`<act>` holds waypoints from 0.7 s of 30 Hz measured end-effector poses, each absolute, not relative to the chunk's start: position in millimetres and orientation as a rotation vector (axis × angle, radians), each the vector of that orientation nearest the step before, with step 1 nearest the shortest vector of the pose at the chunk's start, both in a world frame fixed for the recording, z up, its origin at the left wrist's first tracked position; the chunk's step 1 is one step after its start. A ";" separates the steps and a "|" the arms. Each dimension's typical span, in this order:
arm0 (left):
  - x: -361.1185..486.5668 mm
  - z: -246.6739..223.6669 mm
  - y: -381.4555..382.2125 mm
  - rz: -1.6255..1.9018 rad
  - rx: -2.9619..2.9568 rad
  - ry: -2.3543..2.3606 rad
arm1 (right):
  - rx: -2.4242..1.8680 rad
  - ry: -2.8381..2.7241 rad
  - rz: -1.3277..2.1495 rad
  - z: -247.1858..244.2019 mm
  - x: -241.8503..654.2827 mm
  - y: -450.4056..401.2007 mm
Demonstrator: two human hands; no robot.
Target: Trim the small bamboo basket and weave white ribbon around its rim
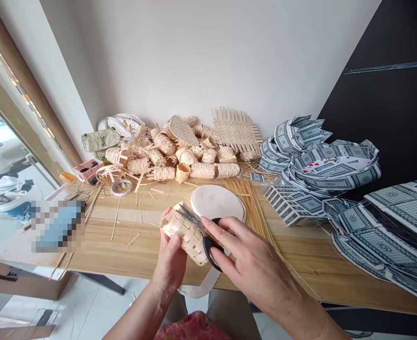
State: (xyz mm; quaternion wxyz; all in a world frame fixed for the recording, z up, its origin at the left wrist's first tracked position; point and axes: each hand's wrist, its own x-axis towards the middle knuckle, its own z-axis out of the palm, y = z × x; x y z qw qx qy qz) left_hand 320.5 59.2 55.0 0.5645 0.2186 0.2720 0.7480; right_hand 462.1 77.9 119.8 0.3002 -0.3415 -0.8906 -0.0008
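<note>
A left hand reaches up from the lower left to grip a pale woven cylinder, thumb pressed on its near side, while a right hand, angled in from the right, has its fingers closed on the black-handled scissors. The blades lie along the cylinder's upper side; whether their tips sit beneath a strip is hard to tell. The cylinder, a tilted tube of flat plaited strips, is held above the near edge of the wood-grained surface, just beside a coiled roll of smooth white band. Behind, similar tubes form a pile beside a square mat with fringed edges. At left, a pink box contains dark objects; at right, a bowl of folded playing cards holds loose cards.
</note>
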 end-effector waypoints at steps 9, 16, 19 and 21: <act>325.0 62.2 57.6 1.806 0.551 0.645 | -0.898 -2.358 0.020 127.1 465.7 74.4; 324.6 63.6 60.5 1.824 0.558 0.640 | -0.948 -2.327 -0.078 127.5 464.9 73.5; 324.5 62.8 59.7 1.831 0.561 0.629 | -0.928 -2.333 -0.072 126.1 464.7 74.3; 324.5 61.9 59.1 1.835 0.562 0.612 | -0.933 -2.327 -0.069 125.2 464.3 74.8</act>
